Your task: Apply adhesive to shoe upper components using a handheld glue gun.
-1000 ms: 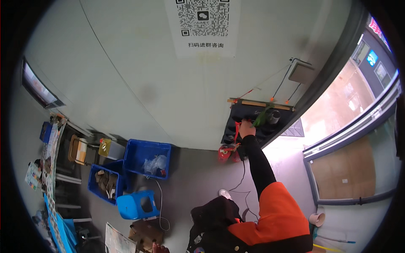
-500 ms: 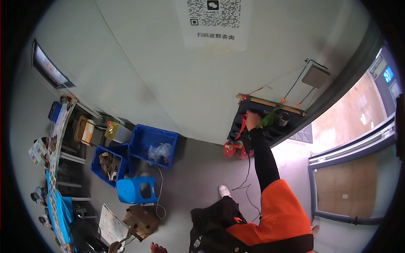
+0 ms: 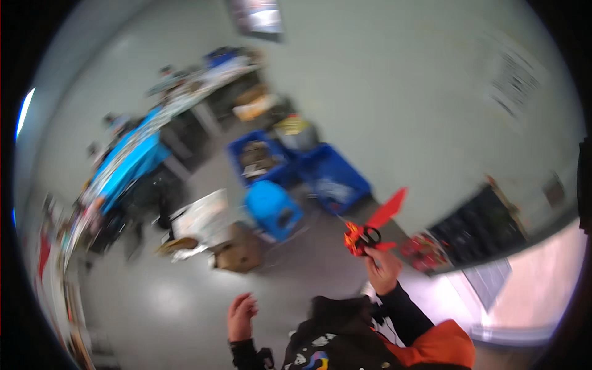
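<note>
Blue is the strongest colour at the left of the view: a long surface (image 3: 132,157) covered in blue runs along the wall, its load too blurred to sort out. Nearer the middle, two blue crates (image 3: 333,179) sit on the floor against the wall, a blue stool (image 3: 272,209) stands just in front of them, and a brown cardboard box (image 3: 237,253) lies close beside the stool.

Low in the view the left hand (image 3: 240,316) is raised with its fingers loosely curled and grasping nothing; it is well apart from everything else.

To its right and higher, the right hand (image 3: 383,271) is clenched around the lower end of a red and orange tool (image 3: 365,235). The tool stands directly above this hand, between it and the wall, and its long red blade (image 3: 387,209) slants up and to the right, away from the person. So the right hand is the one on the tool, and the left is clearly the farther of the two.

Farther right, a dark rack (image 3: 478,225) leans at the wall with small red items (image 3: 422,250) at its foot.
</note>
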A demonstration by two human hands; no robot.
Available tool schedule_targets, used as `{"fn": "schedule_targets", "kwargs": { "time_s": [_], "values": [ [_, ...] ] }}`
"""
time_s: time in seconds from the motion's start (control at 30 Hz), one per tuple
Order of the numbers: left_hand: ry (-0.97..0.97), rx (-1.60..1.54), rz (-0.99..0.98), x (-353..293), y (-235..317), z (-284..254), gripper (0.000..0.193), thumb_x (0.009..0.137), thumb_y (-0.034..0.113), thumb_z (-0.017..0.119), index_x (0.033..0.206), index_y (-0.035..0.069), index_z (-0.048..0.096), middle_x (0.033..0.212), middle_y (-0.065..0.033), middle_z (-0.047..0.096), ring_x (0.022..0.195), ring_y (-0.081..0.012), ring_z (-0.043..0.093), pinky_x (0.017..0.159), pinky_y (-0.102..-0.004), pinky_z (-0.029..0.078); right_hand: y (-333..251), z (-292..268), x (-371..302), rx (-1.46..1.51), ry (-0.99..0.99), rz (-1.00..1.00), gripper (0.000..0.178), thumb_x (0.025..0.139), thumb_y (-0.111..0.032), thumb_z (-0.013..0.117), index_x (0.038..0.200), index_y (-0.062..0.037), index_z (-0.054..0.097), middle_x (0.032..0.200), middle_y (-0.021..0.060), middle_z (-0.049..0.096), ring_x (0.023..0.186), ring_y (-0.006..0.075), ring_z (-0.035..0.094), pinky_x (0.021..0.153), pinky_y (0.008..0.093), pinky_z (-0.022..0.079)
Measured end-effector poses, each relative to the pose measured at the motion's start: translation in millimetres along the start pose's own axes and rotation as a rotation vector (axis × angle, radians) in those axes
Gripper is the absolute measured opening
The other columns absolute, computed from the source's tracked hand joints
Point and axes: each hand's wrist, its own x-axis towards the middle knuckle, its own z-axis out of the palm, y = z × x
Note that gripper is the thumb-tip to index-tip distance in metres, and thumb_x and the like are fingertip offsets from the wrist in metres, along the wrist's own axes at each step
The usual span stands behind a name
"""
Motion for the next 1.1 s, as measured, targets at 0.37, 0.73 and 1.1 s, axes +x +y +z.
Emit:
{"fn": "schedule_targets", "kwargs": {
  "time_s": [0.37, 0.73, 1.1],
  "values": [
    [-0.067, -0.128, 0.47, -35.9, 86.1, -151.4, 0.055, 0.096, 0.012, 0.056, 0.144, -0.003, 0.034, 0.132, -0.0145, 0.055, 0.126, -0.0239, 0.05, 0.105, -0.0374, 0.039, -298.4, 229.8, -103.8, 1.153, -0.922, 0.487, 0.015, 0.088, -0.003, 0.067, 0.103, -0.0004, 0.066, 0.086, 0.0104, 0.071, 0.073, 0.0172, 0.07, 0.065, 0.0288, 0.057],
    [0.495, -0.084, 0.525, 56.4, 159.5, -320.0, 0.03, 0.102, 0.027, 0.052, 0.097, 0.001, 0.065, 0.083, -0.0029, 0.066, 0.075, -0.0093, 0.06, 0.068, -0.0237, 0.049, -422.0, 432.4, -108.2, 1.294, -1.212, 0.544, 0.023, 0.096, -0.021, 0.061, 0.095, 0.0012, 0.067, 0.092, 0.003, 0.065, 0.085, 0.0082, 0.059, 0.077, 0.0216, 0.047],
    [0.855, 0.863, 0.635, 213.5, 298.0, -466.4, 0.032, 0.103, 0.023, 0.047, 0.088, 0.0, 0.063, 0.069, 0.0013, 0.06, 0.06, -0.0112, 0.053, 0.057, -0.0278, 0.044, -518.9, 630.0, -70.2, 1.557, -1.142, 0.923, 0.025, 0.096, -0.021, 0.06, 0.112, -0.0011, 0.063, 0.106, 0.0043, 0.064, 0.091, 0.0112, 0.062, 0.085, 0.0234, 0.049]
  ]
}}
